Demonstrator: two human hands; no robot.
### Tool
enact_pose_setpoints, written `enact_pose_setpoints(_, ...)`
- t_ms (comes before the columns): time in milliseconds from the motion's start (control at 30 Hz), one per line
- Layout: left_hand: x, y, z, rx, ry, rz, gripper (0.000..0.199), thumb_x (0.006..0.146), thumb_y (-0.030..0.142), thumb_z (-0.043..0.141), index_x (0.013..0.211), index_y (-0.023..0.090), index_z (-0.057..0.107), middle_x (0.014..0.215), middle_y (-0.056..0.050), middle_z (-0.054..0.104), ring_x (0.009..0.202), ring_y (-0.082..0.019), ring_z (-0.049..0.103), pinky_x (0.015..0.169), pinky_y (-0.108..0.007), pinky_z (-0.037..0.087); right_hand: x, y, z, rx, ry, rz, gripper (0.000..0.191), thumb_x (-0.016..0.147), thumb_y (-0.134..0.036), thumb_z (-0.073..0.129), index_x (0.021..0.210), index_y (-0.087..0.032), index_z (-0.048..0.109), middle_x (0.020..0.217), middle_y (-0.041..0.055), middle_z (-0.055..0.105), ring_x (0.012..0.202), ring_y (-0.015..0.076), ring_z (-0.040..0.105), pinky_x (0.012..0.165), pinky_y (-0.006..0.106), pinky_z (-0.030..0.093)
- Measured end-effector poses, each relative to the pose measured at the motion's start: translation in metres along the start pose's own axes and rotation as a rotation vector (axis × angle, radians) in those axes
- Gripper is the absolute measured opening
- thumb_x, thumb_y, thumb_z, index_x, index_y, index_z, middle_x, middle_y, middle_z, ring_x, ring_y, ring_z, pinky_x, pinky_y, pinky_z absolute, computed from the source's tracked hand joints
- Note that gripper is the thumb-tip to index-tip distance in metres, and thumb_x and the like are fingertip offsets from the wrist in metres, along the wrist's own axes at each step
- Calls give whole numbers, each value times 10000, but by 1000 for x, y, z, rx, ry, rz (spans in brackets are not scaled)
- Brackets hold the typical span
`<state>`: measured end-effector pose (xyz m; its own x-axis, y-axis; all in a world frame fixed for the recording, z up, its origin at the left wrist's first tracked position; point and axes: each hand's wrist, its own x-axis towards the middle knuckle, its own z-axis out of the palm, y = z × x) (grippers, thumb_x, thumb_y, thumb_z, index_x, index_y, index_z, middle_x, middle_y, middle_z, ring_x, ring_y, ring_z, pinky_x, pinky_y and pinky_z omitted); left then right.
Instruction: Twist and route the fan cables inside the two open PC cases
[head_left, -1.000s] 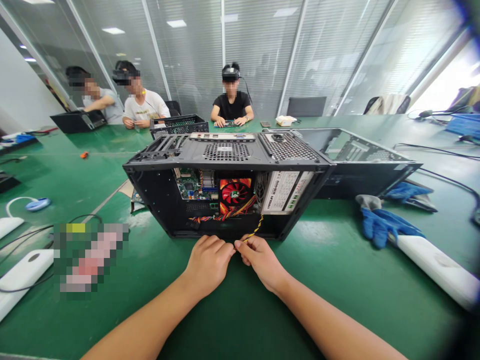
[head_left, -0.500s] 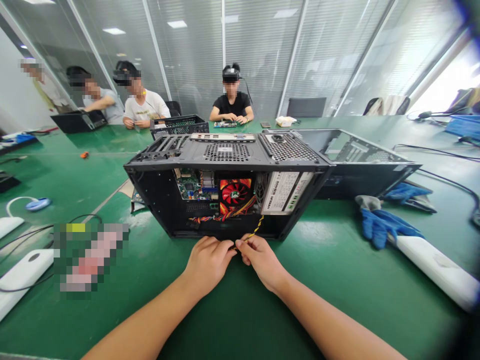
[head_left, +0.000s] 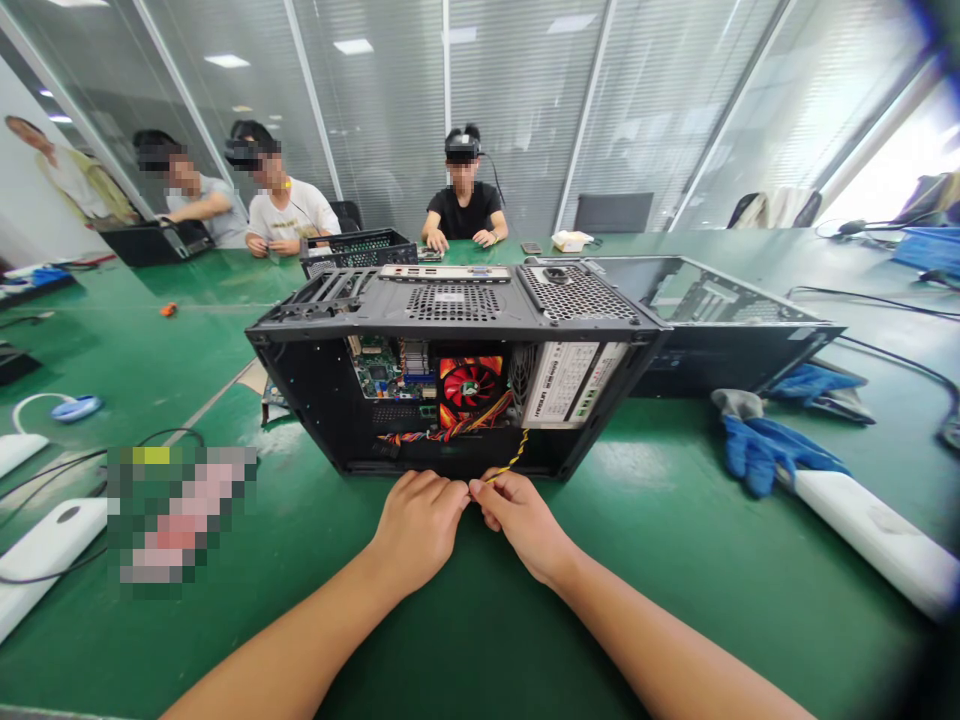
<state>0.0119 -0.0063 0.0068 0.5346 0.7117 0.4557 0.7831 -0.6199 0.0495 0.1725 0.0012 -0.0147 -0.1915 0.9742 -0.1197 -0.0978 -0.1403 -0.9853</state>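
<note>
An open black computer case lies on the green table, its open side facing me. Inside show a red fan, a circuit board, a power supply and bundled coloured wires. A twisted yellow-black cable runs from beneath the power supply to my right hand, whose thumb and fingers pinch it. My left hand is closed against the right one at the case's front edge, around the cable's end, which the fingers mostly hide.
Right of the case lie a black side panel, blue gloves and a white power strip. Another white strip and cables are at the left. Across the table several people sit; one stands at far left.
My left thumb has drawn in closer to the fingers; both hands stay at the cable. The person opposite has moved a hand and a board to the left.
</note>
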Motion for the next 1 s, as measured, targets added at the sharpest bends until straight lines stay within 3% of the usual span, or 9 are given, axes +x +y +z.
enact_pose_setpoints(567,-2,0,0,-40,37,0,239,947,226,435,781,182,602,650,-26,612,659,-178,515,646,-326,340,0,-1,2,82,81,24,407,750,-559,667,761,-166,563,592,-39,487,504,91,424,488,244,335)
enact_pose_setpoints(1000,-1,-1,-2,-80,9,-32,187,935,249,471,845,188,623,787,-43,603,751,-184,504,705,-336,402,1,1,3,95,138,37,457,754,-599,636,637,-187,477,513,-54,441,442,77,384,435,236,290)
